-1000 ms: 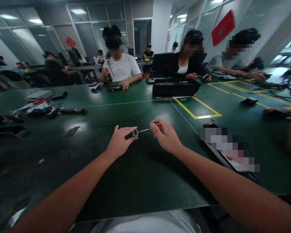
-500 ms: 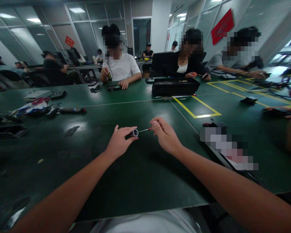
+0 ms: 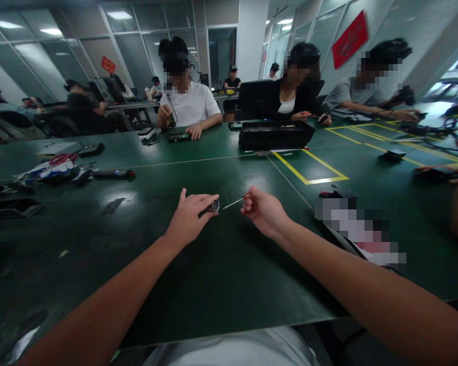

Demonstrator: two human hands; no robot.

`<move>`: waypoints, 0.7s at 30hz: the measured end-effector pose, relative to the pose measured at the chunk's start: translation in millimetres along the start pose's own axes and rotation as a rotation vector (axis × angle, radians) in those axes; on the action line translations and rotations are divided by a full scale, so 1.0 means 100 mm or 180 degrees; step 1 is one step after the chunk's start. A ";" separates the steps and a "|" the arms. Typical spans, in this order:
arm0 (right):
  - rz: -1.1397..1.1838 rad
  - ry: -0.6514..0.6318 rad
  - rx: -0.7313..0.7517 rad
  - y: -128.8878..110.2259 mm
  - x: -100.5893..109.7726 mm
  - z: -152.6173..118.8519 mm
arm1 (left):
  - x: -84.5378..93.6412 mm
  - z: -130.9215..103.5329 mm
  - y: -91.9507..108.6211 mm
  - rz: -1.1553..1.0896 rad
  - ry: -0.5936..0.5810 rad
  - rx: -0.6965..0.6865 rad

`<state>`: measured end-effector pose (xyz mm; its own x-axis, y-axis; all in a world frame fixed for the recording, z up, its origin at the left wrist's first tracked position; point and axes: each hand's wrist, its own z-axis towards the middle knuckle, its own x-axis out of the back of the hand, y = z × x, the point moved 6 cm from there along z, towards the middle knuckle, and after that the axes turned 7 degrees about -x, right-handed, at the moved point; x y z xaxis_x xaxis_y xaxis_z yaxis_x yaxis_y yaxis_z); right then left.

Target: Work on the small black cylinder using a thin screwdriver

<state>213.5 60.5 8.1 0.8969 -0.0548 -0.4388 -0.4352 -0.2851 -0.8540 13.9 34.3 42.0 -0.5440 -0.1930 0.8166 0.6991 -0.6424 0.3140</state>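
Observation:
My left hand [image 3: 193,216] is closed around a small dark cylinder [image 3: 214,205] with a round, light-rimmed end facing right; the rest of it is hidden by my fingers. In my right hand [image 3: 265,211] is a screwdriver with a red handle [image 3: 246,196], gripped between thumb and fingers. Its thin metal shaft [image 3: 233,204] points left and slightly down, the tip a short way apart from the cylinder's end. Both hands are over the green table [image 3: 198,300].
A long black box [image 3: 277,136] stands ahead, near yellow tape [image 3: 328,180]. Cables and small parts [image 3: 57,168] lie left, beside a dark pen-like tool [image 3: 113,174]. A blurred-out flat item [image 3: 361,231] lies right. Several co-workers sit across the table, one in a white shirt [image 3: 198,104].
My right hand has drawn the screwdriver back to the right, so its tip has come away from the cylinder. The cylinder has turned slightly in my left hand.

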 end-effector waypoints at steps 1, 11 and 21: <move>0.0127 0.0059 -0.0020 0.00 0.02 0.01 | 0.02 0.00 -0.01 0.0008 0.0035 0.0041; -0.0331 0.0182 0.0982 -0.11 0.04 -0.01 | -0.07 -0.04 -0.09 -0.0149 -0.0133 0.0268; -0.0621 0.0555 0.1541 -0.22 0.08 -0.07 | -0.03 -0.04 -0.03 -0.0538 -0.0087 0.0530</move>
<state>230.8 60.0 25.6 0.9464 -0.2144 -0.2417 -0.2089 0.1647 -0.9640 12.2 33.8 37.0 -0.6488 -0.0714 0.7576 0.6671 -0.5324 0.5211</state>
